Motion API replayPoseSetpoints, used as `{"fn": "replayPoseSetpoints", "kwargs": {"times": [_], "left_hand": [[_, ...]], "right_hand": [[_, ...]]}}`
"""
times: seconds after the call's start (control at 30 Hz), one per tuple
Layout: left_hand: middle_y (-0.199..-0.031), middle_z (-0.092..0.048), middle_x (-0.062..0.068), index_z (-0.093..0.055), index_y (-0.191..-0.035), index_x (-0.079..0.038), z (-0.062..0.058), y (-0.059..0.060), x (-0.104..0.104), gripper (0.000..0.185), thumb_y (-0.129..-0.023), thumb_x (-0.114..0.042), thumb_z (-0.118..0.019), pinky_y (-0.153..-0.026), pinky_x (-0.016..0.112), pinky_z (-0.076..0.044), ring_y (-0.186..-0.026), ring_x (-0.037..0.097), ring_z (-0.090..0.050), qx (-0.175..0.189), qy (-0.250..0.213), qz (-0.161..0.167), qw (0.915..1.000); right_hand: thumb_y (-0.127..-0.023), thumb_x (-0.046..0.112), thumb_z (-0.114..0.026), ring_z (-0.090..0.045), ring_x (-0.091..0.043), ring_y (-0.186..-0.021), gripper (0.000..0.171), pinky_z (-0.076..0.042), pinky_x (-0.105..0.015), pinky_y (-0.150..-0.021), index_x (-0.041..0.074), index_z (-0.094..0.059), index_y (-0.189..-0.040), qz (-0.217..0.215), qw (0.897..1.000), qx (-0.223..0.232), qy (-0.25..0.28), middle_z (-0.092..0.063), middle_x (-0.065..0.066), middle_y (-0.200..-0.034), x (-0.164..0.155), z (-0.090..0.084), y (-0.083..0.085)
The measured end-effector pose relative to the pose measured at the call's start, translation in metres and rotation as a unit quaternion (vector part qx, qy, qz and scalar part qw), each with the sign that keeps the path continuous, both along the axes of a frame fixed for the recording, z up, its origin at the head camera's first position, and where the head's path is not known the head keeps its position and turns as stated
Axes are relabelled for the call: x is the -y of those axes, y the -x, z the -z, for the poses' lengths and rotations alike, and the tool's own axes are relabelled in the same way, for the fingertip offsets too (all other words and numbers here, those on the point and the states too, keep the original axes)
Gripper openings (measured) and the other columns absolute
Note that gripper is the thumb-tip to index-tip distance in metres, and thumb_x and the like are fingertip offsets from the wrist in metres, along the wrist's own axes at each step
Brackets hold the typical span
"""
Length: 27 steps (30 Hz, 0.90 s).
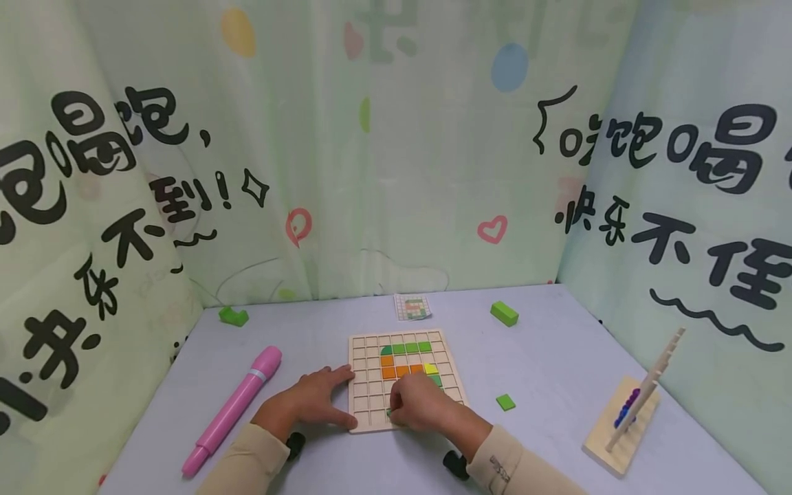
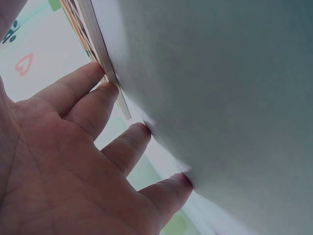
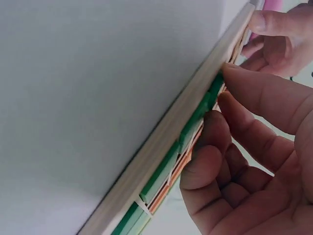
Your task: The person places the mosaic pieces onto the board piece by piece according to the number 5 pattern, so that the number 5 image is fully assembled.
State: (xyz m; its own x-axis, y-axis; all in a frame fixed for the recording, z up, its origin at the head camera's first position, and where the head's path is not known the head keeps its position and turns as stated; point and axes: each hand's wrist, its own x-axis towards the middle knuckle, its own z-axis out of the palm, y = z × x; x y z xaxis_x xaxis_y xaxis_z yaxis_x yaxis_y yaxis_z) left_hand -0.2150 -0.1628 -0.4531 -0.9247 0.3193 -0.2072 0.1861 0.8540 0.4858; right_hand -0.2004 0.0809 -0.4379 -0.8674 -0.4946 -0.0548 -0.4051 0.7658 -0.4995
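Note:
A wooden grid board [image 1: 365, 395] lies on the table, with green, orange and yellow square tiles set in some of its cells. My left hand [image 1: 312, 397] rests at the board's left side, its fingers spread and its thumb at the near left corner. In the left wrist view, two fingertips of the left hand [image 2: 63, 132] touch the board's edge [image 2: 100, 44]. My right hand [image 1: 423, 402] is over the near part of the board. Between its thumb and index finger it pinches a dark green tile [image 3: 215, 88] at the grid, beside other green tiles [image 3: 161, 169].
A pattern card [image 1: 412, 307] lies behind the board. Green blocks [image 1: 504, 313] [image 1: 234, 316] stand at the back right and back left. One loose green tile [image 1: 505, 402] lies to the right, near a wooden bead stand [image 1: 619, 440]. A pink tube [image 1: 235, 409] lies at left.

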Motion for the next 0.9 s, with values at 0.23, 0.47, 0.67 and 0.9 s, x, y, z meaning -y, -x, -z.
{"fn": "replayPoseSetpoints", "kwargs": {"times": [0.23,0.47,0.67,0.9], "left_hand": [[-0.164,-0.044,-0.001,-0.053,-0.152,-0.019,-0.001,0.001,0.0,0.092,-0.074,-0.049,-0.091,-0.118,0.067,-0.033,-0.152,0.043,-0.035,-0.005,0.001,0.007,1.0],[-0.164,-0.043,-0.001,-0.053,-0.151,-0.019,-0.001,0.001,-0.002,0.091,-0.074,-0.049,-0.091,-0.118,0.068,-0.031,-0.152,0.043,-0.033,0.0,0.003,0.004,1.0],[-0.165,-0.043,-0.001,-0.053,-0.152,-0.02,0.0,0.0,-0.002,0.092,-0.074,-0.049,-0.091,-0.118,0.068,-0.031,-0.152,0.044,-0.034,0.001,0.005,-0.001,1.0],[-0.165,-0.043,0.001,-0.052,-0.152,-0.019,0.0,0.0,-0.002,0.092,-0.074,-0.049,-0.09,-0.118,0.069,-0.03,-0.152,0.044,-0.032,-0.001,0.005,0.001,1.0]], "right_hand": [[-0.085,0.014,-0.082,-0.049,-0.007,-0.056,0.024,-0.041,-0.021,-0.051,0.016,-0.067,-0.067,0.021,0.999,-0.042,-0.021,-0.055,0.008,-0.059,0.007,0.003,-0.003],[-0.085,0.011,-0.082,-0.051,-0.01,-0.056,0.023,-0.043,-0.023,-0.05,0.013,-0.067,-0.068,0.057,0.997,-0.033,-0.028,-0.055,0.005,-0.06,0.012,0.001,-0.008],[-0.09,0.013,-0.077,-0.051,-0.011,-0.063,0.021,-0.042,-0.023,-0.053,0.013,-0.07,-0.07,0.05,0.998,-0.026,0.009,-0.057,0.005,-0.064,-0.003,-0.002,0.001],[-0.093,0.016,-0.076,-0.053,-0.014,-0.075,0.009,-0.045,-0.028,-0.062,0.013,-0.072,-0.086,0.079,0.995,-0.003,0.062,-0.061,0.003,-0.078,-0.048,-0.009,0.012]]}}
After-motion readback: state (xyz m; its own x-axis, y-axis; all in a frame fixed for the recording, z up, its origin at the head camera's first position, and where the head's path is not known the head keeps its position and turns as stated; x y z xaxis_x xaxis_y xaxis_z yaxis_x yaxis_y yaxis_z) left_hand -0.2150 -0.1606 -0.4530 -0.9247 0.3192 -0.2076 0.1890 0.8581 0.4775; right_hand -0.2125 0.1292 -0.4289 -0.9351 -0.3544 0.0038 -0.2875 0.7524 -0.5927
